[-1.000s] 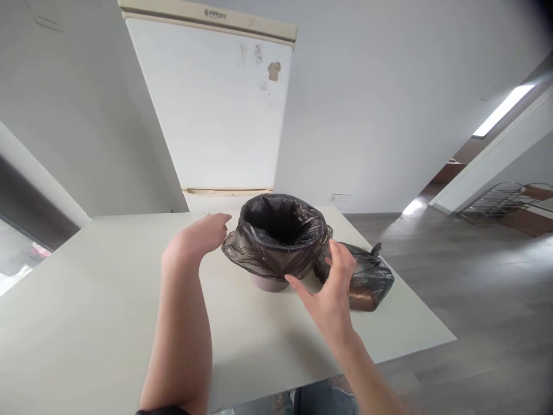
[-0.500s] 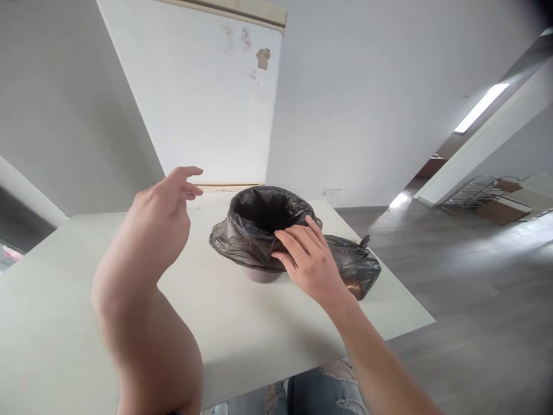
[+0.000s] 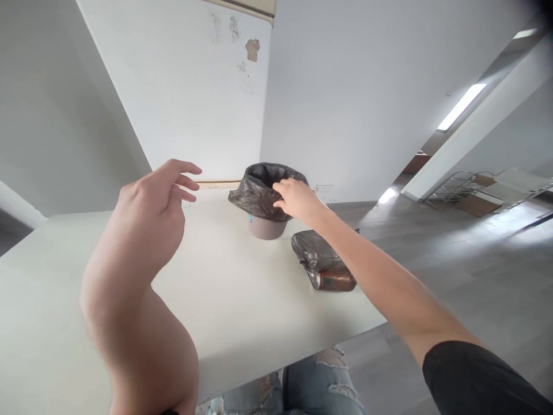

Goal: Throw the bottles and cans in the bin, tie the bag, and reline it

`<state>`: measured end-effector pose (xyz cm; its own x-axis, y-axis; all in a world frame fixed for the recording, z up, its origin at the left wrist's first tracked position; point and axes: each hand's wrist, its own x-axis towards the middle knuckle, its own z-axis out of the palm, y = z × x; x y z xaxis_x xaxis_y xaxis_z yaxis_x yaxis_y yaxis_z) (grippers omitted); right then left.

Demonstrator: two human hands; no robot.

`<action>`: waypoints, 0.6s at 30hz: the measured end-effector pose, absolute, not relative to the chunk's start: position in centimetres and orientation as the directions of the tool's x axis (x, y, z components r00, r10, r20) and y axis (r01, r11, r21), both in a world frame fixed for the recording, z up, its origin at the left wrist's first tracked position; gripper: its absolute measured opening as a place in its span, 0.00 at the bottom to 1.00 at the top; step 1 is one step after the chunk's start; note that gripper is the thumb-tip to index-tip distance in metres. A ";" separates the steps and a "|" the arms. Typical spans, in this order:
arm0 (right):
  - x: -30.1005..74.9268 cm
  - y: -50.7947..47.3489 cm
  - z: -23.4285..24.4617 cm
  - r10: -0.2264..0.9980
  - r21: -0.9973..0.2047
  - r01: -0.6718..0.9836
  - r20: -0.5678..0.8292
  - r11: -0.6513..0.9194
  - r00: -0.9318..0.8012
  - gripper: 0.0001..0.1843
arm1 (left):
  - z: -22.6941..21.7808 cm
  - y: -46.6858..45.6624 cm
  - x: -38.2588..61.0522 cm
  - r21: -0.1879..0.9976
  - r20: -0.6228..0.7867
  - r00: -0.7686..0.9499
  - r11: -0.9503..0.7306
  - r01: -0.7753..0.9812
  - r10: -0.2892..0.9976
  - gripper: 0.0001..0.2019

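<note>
A small brown bin (image 3: 266, 228) lined with a black plastic bag (image 3: 254, 193) stands at the far side of the white table (image 3: 224, 300). My right hand (image 3: 294, 199) reaches out with the arm stretched and grips the bag's rim on the near right side. My left hand (image 3: 155, 196) hovers raised above the table to the left of the bin, fingers loosely spread and holding nothing. A tied dark bag with something brown inside (image 3: 323, 267) lies on the table under my right forearm.
A white refrigerator (image 3: 185, 92) stands against the wall behind the table. The table's right edge drops to a grey wood floor (image 3: 453, 276). A wire rack (image 3: 470, 193) lies far right. My knees in torn jeans (image 3: 302, 386) show below the near edge.
The bin now stands farther from me on the table, away from the tied bag. My right arm has stretched out with it. My left hand lifted off the bag's rim earlier and stays raised.
</note>
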<state>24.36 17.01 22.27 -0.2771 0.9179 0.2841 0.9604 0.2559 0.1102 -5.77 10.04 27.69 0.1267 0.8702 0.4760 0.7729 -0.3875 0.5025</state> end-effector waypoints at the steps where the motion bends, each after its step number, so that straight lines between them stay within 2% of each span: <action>1: 25.3 17.8 22.4 0.921 0.115 0.961 0.276 0.251 -0.273 0.13 | 27.6 10.1 -5.8 0.497 0.480 0.142 -0.402 0.769 0.866 0.24; 4: 28.3 19.1 22.6 0.929 0.160 0.961 0.262 0.227 -0.263 0.10 | 27.3 10.3 -5.9 0.481 0.501 0.182 -0.447 0.754 0.846 0.25; 8: 32.2 18.6 22.8 0.938 0.235 0.953 0.239 0.193 -0.249 0.07 | 26.7 10.5 -6.1 0.436 0.612 0.247 -0.581 0.687 0.751 0.21; 12: 34.9 17.3 23.0 0.947 0.247 0.958 0.248 0.142 -0.205 0.08 | 27.0 10.0 -5.7 0.381 0.643 0.404 -0.730 0.568 0.650 0.17; 15: 35.7 16.2 23.2 0.952 0.202 0.971 0.249 0.129 -0.178 0.11 | 27.8 9.2 -5.1 0.359 0.663 0.484 -0.810 0.464 0.571 0.16; 18: 35.8 14.1 23.3 0.922 0.082 0.980 0.333 0.179 -0.197 0.23 | 28.4 8.8 -4.7 0.271 0.717 0.540 -0.890 0.367 0.441 0.15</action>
<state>35.79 14.11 23.25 -0.1965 0.9224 0.3326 0.9804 0.1792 0.0823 -4.73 8.75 28.40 0.5397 0.4408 0.7172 0.3667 -0.8900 0.2710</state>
